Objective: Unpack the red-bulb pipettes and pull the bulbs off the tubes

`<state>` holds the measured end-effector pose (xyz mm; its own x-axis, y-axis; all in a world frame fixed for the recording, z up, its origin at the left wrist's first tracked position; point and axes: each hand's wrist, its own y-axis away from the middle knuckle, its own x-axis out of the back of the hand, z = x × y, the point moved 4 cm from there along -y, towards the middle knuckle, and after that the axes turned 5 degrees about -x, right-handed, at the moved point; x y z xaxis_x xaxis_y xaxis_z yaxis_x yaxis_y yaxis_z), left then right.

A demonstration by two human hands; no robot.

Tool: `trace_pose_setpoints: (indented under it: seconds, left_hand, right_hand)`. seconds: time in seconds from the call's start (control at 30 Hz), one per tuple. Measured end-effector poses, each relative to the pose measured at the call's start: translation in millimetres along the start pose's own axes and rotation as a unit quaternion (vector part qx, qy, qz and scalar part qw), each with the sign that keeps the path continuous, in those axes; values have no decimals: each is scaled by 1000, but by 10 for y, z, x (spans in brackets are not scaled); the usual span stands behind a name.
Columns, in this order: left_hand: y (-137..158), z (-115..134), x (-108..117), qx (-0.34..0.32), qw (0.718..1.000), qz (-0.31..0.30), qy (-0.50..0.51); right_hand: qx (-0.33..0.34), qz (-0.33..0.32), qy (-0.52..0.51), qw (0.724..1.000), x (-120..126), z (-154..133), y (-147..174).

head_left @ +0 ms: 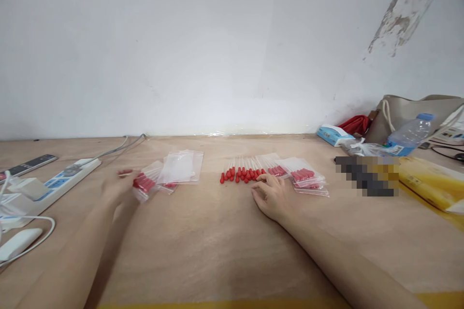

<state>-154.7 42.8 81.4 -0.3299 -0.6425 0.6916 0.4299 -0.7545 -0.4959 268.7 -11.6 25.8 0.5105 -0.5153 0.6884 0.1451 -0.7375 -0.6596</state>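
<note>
Several droppers with red bulbs and thin clear stems lie in a row, bulbs toward me. My right hand rests at the row's right end, fingers loosely bent, thumb apart, apparently holding nothing. Its fingertips are close to the nearest bulbs; contact is unclear. My left hand is blurred at the left, beside a clear zip bag of red-bulbed droppers. Something red shows by its fingertips; whether it grips anything is unclear. Flat clear zip bags overlap another filled one. To the right, more filled bags are stacked.
At the left are a power strip with plugs, white cables and a dark remote-like object. A tissue pack, a water bottle, a yellow bag and a beige bag stand at the right. A white wall rises behind.
</note>
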Motion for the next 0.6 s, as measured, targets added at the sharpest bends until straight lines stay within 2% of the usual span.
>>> trace_pose_setpoints:
  seconds: [0.1, 0.17, 0.2, 0.27, 0.33, 0.4, 0.53, 0.6]
  left_hand:
    - [77, 124, 300, 16, 995, 90, -37]
    - [234, 387, 430, -110, 981, 141, -74]
    - [351, 535, 437, -185, 969, 134, -96]
    - [649, 797, 380, -310, 935, 100, -139]
    - [998, 1012, 248, -415, 888, 35, -197]
    - [1335, 1182, 112, -468, 854, -33, -224]
    - [1795, 1455, -169, -444, 839, -188, -251]
    - [1880, 1556, -284, -417, 852, -252, -192]
  right_hand:
    - [3, 8, 1, 1000, 11, -4, -3]
    - [6, 13, 2, 1000, 19, -8, -1]
    - [8, 13, 3, 1000, 20, -10, 1]
    - [12, 17, 2, 1000, 22, -13, 8]
    - [13, 20, 3, 1000, 20, -12, 14]
    - [15, 21, 1, 1000, 14, -11, 18]
    - [19, 19, -1, 1000, -3, -11, 22]
    - [23, 17, -2, 1000, -3, -12, 25]
